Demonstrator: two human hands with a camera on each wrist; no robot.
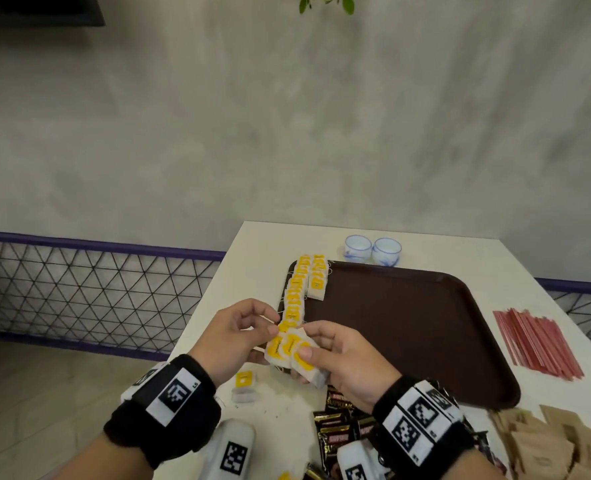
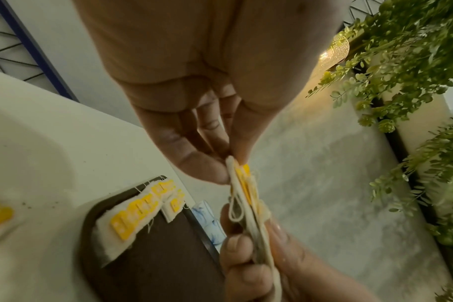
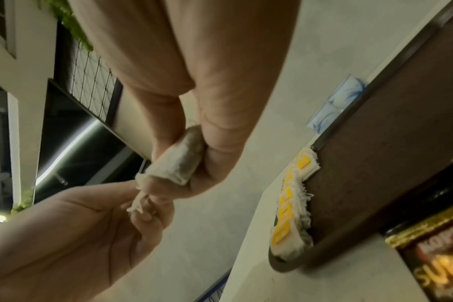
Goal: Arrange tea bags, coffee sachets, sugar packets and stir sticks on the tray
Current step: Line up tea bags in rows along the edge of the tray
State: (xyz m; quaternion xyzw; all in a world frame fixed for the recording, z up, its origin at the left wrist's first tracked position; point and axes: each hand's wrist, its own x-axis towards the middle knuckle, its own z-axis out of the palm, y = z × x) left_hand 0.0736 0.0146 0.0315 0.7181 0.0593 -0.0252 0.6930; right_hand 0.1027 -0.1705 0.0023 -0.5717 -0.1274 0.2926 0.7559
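While my left hand [image 1: 238, 336] pinches the top edge of one white paper tea bag with a yellow tag [image 2: 242, 179], I would peel it off slowly so the strings do not drag its neighbours out. To its right, my right hand [image 1: 342, 368] grips the small fanned bundle of yellow-tagged tea bags [image 1: 296, 355] above the near left corner of the dark brown plastic tray [image 1: 425, 334]. The freed bag should, I judge, extend the overlapping row of tea bags [image 1: 297, 299] along the tray's left edge. The head view alone shows the red stir sticks [image 1: 536, 344] on the white surface [image 1: 252, 251] at far right; the left wrist view shows the looped string, and the right wrist view the bundle's grey undersides.
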